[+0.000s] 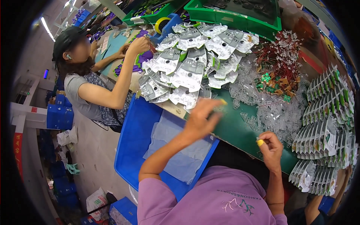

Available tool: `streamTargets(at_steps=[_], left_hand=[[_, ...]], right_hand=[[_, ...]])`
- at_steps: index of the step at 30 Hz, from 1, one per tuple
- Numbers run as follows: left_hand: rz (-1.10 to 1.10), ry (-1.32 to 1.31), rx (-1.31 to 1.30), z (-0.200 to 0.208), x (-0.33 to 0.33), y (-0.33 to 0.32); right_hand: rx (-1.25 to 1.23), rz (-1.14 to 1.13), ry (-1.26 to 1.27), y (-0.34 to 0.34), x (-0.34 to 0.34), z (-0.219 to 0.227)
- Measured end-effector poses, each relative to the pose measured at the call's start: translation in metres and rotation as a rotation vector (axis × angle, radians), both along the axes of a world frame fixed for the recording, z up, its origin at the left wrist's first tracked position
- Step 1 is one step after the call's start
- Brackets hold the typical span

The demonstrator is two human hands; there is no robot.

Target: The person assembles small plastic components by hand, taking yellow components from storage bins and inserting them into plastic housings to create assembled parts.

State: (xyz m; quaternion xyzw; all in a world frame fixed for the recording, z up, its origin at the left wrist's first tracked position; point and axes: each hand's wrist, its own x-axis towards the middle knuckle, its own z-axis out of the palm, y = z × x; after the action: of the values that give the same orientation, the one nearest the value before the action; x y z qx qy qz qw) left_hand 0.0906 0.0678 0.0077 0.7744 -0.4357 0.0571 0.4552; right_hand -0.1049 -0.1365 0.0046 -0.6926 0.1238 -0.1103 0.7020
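My left hand (201, 119) is over the front edge of the green work surface, smeared by motion. Its thumb and forefinger are apart, one fingertip has a yellow cover, and I see nothing between them. Just beyond it lies a heap of grey-and-white curved plastic panels (190, 74) with green edges. My right hand (273, 149) is closed in a pinch at the near right, a yellow cover on its thumb. Whatever it pinches is too small to make out. Ahead of it spreads a pile of clear plastic pieces (277, 116).
Red-wired small parts (279, 56) and small green-and-orange boards (275, 84) lie behind the clear pieces. Stacked panels (317, 138) stand at right. Below the table edge is a blue bin (127, 150) with sheets inside. A co-worker (97, 78) works at left. Green trays (236, 20) are behind.
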Motion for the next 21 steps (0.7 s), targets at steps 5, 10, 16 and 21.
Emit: streamTargets(at_steps=[5,10,16,21], left_hand=[[0.396,-0.544,0.400,-0.016,0.066,0.028],[0.415,-0.708,0.359,-0.011,0.077,0.035],[0.011,-0.639,0.257,-0.012,-0.049,0.019],[-0.220,-0.476,0.333,-0.049,-0.119,-0.002]], right_hand=[[0.111,-0.063,0.049,0.004,-0.006,-0.006],[0.003,-0.101,0.108,0.007,-0.010,-0.002],[-0.214,-0.184,0.144,-0.008,-0.034,-0.006],[-0.687,-0.053,0.047,0.001,-0.027,0.004]])
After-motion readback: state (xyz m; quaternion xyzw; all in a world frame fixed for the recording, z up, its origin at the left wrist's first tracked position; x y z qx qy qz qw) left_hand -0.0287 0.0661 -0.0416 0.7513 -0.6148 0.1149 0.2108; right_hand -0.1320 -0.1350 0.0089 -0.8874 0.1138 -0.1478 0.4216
